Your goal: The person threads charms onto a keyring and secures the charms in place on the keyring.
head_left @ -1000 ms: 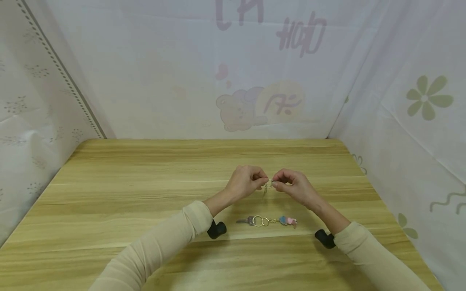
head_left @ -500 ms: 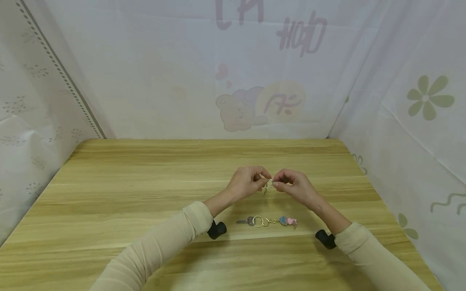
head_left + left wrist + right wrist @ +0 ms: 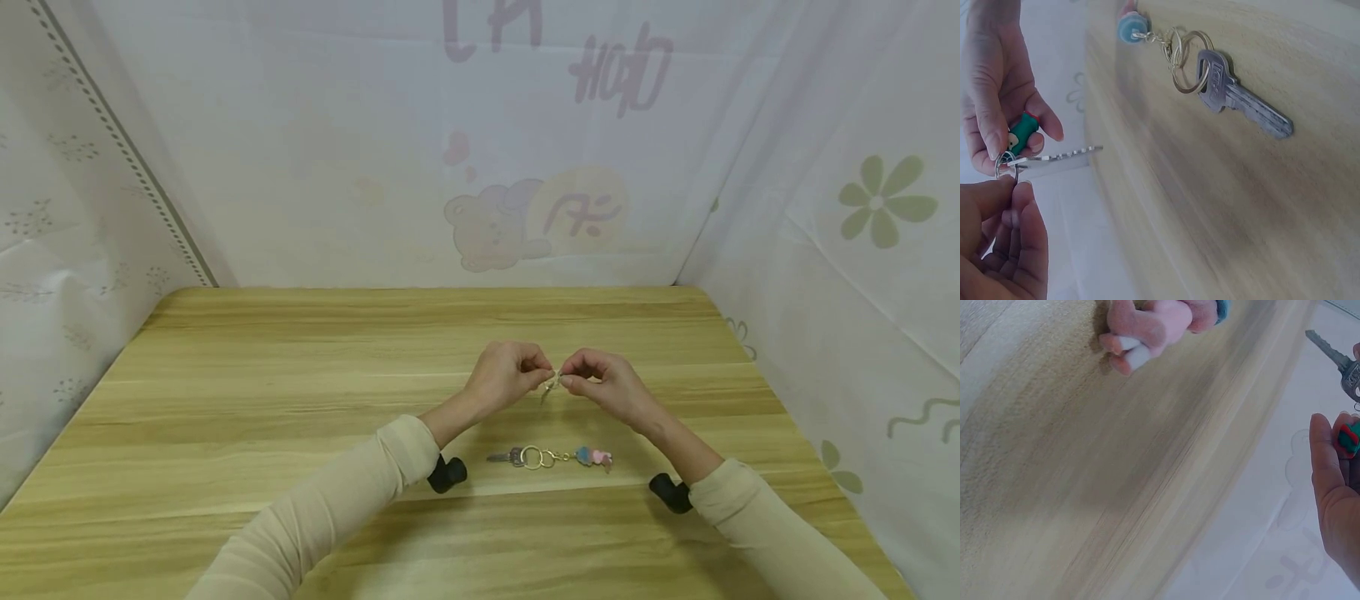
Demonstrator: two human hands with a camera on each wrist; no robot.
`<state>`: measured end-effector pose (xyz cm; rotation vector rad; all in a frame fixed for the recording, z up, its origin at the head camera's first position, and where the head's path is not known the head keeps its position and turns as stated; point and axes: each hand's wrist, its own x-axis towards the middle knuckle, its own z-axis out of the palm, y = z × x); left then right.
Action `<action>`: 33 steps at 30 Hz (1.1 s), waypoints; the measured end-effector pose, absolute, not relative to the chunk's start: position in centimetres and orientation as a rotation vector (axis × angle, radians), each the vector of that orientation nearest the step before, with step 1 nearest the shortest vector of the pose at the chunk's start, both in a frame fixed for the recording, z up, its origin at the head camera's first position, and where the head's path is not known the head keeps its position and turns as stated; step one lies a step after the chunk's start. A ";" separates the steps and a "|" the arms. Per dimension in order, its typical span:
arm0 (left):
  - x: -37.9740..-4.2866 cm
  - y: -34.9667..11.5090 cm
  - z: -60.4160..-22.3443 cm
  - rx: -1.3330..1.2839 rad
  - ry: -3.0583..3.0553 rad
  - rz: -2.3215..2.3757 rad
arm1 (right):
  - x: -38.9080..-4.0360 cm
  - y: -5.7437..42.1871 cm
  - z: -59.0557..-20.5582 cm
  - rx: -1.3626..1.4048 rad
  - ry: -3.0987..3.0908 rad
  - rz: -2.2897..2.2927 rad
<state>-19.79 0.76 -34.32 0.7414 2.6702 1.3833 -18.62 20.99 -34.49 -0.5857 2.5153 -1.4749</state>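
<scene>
Over the table's middle, my left hand (image 3: 504,377) pinches a metal key ring (image 3: 1016,174) between thumb and index finger. Facing it, my right hand (image 3: 613,390) holds a small green charm with red ends (image 3: 1024,132), its fingertips right at the ring. From that ring a silver key (image 3: 1060,156) sticks out between the hands; the right wrist view shows this key (image 3: 1333,353) above the charm. Below the hands, on the wood, lies a second keychain: a grey key (image 3: 1244,100), gold rings and chain, and a pink-and-blue figure charm (image 3: 594,456).
The wooden table (image 3: 300,358) meets printed white cloth (image 3: 337,167) at the back and both sides. A black wrist fitting (image 3: 448,475) shows by the left cuff, another black fitting (image 3: 669,492) by the right cuff. The second keychain lies between the forearms.
My left hand shifts slightly toward the right hand, then back. The ring and hanging key turn a little between the fingers. The keychain on the table stays put.
</scene>
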 end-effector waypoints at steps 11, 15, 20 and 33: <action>-19.9 0.8 -34.5 0.686 2.533 1.511 | -18.5 20.9 -34.3 -0.568 2.533 -1.462; -19.9 0.8 -34.5 0.691 2.491 1.524 | -18.6 21.0 -34.4 -0.566 2.524 -1.469; -20.0 0.8 -34.5 0.678 2.489 1.526 | -18.6 21.0 -34.5 -0.540 2.491 -1.488; -19.7 0.9 -34.3 0.615 2.516 1.551 | -18.6 21.2 -34.7 -0.587 2.480 -1.491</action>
